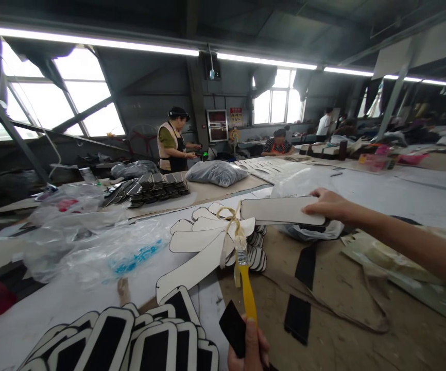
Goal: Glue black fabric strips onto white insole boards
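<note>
In my left hand (pixel 248 348), a yellow-handled brush (pixel 248 293) points up, its bristles coated in something cream-coloured. A small black rectangular piece (pixel 233 327) sits against the same hand, apparently held with it. My right hand (pixel 326 205) pinches the right end of a long white strip (pixel 279 210) with rounded corners and a dark edge. The strip's other end reaches a fanned pile of similar white pieces (pixel 198 241), where a yellowish cord (pixel 229 216) loops over them. The brush tip is at this pile, near the cord; whether it touches a piece I cannot tell.
White-bordered black pieces (pixel 161 340) are heaped at front left. Clear plastic bags (pixel 91 247) lie on the left, and a filled grey bag (pixel 217 173) stands behind. Black strips (pixel 298 319) rest on brown board (pixel 346 309). A co-worker (pixel 173 141) stands across the table.
</note>
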The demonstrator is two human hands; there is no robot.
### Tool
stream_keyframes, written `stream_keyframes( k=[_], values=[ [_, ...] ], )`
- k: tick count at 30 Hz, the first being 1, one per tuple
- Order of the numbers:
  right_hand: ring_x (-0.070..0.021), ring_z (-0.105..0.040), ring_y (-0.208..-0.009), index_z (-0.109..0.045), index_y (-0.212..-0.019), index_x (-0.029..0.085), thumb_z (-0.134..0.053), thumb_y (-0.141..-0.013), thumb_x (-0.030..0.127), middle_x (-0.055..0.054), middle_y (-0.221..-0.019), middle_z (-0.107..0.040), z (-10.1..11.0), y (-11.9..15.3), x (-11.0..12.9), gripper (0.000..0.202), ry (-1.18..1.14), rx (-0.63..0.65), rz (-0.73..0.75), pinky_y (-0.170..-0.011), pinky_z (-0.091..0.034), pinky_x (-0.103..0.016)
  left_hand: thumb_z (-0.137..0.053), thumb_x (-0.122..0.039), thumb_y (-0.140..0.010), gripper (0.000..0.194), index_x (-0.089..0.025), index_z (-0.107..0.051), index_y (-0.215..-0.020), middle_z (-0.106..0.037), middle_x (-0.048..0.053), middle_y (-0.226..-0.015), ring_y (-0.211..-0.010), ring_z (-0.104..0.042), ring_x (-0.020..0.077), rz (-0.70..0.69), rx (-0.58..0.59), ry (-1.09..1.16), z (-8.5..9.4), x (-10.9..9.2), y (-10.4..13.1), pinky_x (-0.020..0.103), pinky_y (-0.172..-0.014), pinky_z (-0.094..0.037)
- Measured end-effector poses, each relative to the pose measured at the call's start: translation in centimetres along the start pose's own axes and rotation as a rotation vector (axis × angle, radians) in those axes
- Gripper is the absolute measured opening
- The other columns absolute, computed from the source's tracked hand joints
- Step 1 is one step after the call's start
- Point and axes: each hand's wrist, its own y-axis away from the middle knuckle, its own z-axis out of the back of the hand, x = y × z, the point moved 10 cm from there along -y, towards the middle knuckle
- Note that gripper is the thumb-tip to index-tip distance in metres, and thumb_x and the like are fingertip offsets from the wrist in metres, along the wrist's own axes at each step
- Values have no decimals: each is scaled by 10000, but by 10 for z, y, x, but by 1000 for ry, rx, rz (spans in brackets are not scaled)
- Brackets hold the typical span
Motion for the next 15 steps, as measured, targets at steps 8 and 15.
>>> stream_keyframes(
  k=[8, 15],
  values=[
    [-294, -597, -881, -533, -1033, 286, -622, -616, 527, -83, -1033, -629, 66, 89, -115, 489, 65, -27, -94, -726, -463, -373, -682, -547, -647, 420, -154, -592, -765, -508, -45, -482, -396, -388, 78, -78, 70, 4, 1, -25, 12, 206, -396, -325],
    [-325, -588, -978, -596, -1003, 424, -640, -587, 606, -9, -1063, -652, -42, 150, -151, 457, -259, 462, -77, -752, -501, -396, -607, -575, -706, 411, -178, -524, -636, -495, -30, -540, -493, -422, 105, -224, -67, -129, 22, -46, 22, 240, -484, -376]
  ],
)
